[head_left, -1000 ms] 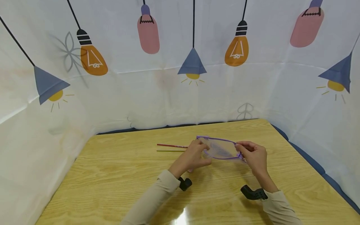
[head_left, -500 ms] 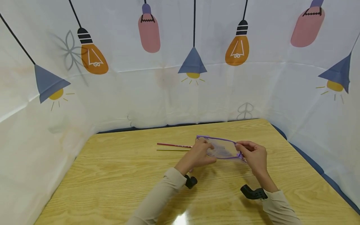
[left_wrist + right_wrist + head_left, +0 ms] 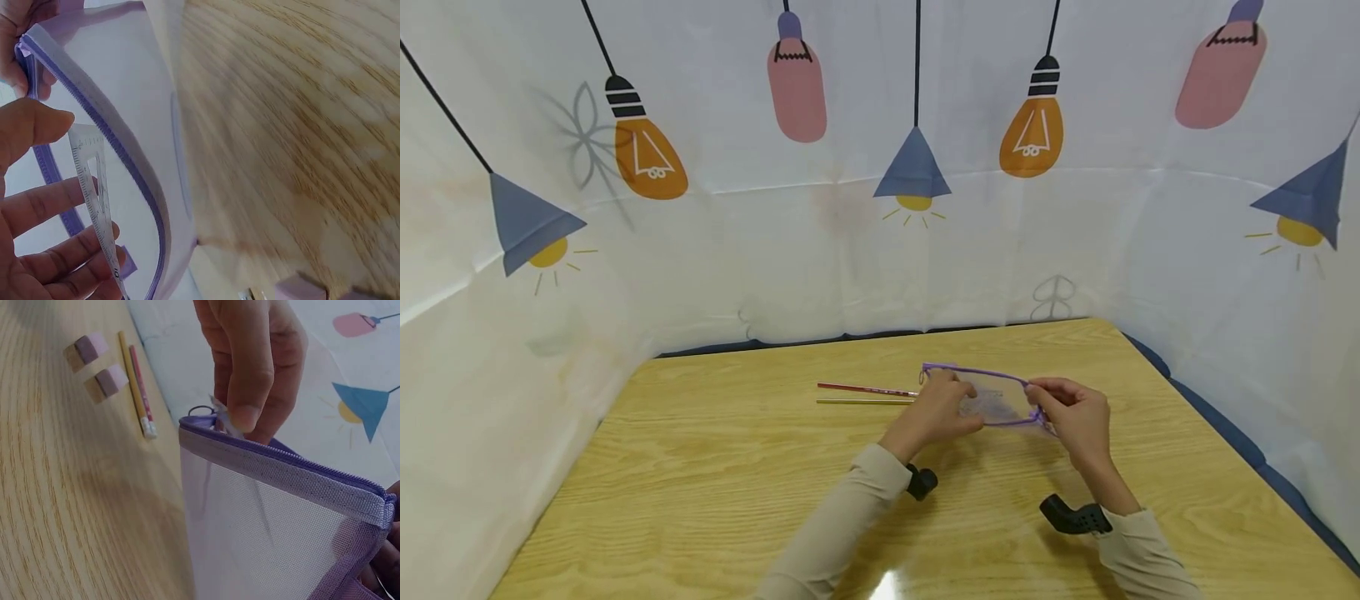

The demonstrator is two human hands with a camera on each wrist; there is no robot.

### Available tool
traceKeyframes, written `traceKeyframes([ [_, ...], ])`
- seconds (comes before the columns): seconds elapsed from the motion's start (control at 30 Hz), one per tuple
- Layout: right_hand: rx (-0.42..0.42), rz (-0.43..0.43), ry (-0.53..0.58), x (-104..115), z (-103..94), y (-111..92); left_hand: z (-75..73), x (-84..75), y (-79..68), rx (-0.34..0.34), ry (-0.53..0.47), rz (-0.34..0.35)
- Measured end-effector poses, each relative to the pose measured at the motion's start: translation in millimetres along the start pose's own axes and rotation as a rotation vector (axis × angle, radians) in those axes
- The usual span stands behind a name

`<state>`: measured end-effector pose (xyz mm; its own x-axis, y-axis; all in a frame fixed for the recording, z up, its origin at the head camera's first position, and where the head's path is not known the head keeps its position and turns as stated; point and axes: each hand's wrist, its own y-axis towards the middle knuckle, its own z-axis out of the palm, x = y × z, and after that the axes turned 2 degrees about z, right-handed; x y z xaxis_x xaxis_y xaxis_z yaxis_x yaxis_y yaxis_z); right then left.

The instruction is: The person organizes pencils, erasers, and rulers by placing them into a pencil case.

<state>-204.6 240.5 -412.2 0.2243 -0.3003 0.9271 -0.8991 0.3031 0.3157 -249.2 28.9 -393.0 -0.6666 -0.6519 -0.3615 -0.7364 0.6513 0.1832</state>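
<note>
A purple mesh zip pouch [image 3: 269, 500] is held up over the table with its zipper undone and its mouth spread. My right hand [image 3: 1078, 417] grips one end of the mouth, by the zipper's end. At the other side, my left hand [image 3: 932, 412] reaches into the mouth. Between its thumb and fingers it holds a clear plastic set square [image 3: 94, 181] with scale marks, seen best in the left wrist view. Part of the set square lies inside the pouch. A small metal ring [image 3: 201, 410] hangs at the far zipper end.
On the wooden table [image 3: 700, 483], a red pencil [image 3: 861, 388] and a yellow pencil [image 3: 857, 402] lie side by side left of the pouch. Two pinkish eraser-like blocks [image 3: 111, 381] sit near them. A lamp-patterned white curtain [image 3: 850, 250] surrounds the table.
My left hand has moved right, further over the pouch mouth, uncovering more of the pencils. The right hand keeps its grip on the pouch almost unmoved.
</note>
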Motion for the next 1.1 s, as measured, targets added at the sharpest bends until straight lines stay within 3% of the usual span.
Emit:
traceKeyframes([
  [0.47,0.006,-0.004,0.015,-0.7,-0.8,4.0,4.7,-10.0,13.5,0.078,0.108,-0.084],
  [0.93,0.030,0.019,0.013,0.3,0.7,4.1,16.1,-9.3,21.6,0.110,-0.004,-0.060],
  [1.1,0.036,0.028,0.034,0.6,1.0,2.9,19.4,-11.6,25.7,0.145,0.024,-0.071],
])
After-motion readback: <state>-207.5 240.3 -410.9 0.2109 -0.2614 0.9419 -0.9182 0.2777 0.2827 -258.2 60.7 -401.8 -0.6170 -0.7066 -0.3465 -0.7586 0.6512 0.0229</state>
